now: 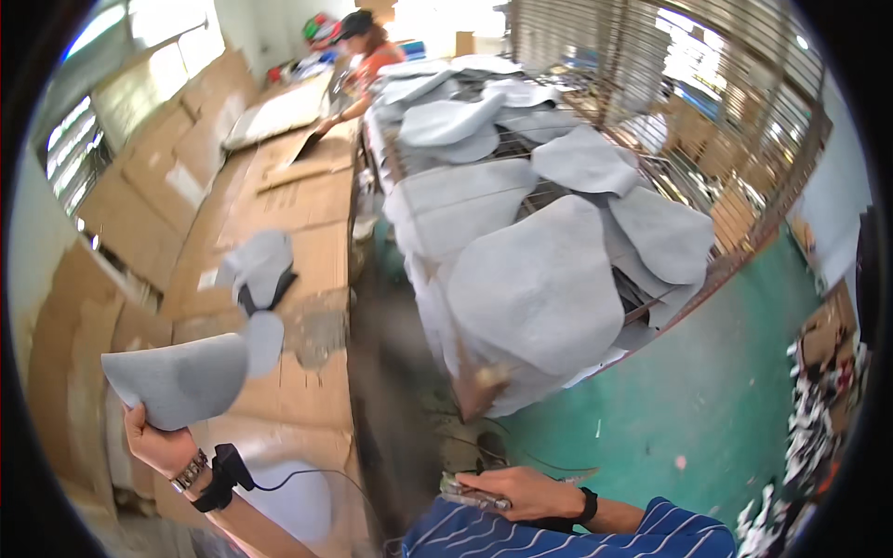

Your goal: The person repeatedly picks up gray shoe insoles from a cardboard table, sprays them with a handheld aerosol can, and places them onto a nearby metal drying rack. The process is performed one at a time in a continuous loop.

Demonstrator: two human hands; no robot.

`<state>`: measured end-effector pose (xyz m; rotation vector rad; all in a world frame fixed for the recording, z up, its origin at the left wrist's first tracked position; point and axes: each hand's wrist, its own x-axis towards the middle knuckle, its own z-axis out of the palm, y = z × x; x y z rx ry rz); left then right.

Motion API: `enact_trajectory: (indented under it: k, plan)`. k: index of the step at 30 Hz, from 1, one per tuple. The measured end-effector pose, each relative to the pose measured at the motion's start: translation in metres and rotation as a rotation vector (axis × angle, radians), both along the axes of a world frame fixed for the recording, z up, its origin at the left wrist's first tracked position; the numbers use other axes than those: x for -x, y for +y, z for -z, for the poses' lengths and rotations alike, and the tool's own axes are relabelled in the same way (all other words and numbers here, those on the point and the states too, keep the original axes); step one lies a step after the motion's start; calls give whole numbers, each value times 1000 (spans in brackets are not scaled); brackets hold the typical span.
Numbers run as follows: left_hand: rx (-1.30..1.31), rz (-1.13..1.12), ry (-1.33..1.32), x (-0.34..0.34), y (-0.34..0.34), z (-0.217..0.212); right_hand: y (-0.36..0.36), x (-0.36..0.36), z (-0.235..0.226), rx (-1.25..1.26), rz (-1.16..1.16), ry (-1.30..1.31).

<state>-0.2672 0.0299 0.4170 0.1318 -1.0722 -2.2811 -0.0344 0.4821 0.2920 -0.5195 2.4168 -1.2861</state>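
My left hand (163, 445) grips the lower edge of a curved grey sheet piece (181, 379), which looks like leather or fabric, and holds it up over the cardboard-covered table (307, 228). Close to my body, my right hand (526, 491) is closed around a small silvery metal tool (476, 493); its exact kind is not plain. Beyond the held piece lie more grey pieces (259, 265) with something dark under them. A smaller rounded grey piece (264, 342) rests nearer. Below my left wrist a pale rounded piece (296, 498) lies on the cardboard.
To the right, a metal rack (470, 395) carries several large grey sheet pieces (539, 284). A person (372, 60) in orange reaches over the table's far end. A thin black cable (316, 472) runs from my left wristband. Scraps (781, 465) pile at the right.
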Motion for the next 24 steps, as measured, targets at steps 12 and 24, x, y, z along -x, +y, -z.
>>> enact_trajectory:
  k: [12,24]
  plan:
    - [53,1123,256,245,317,-135,43,-25,24,121,205,-5]
    - [636,659,-555,302,361,94,86,-40,53,-24,373,-45]
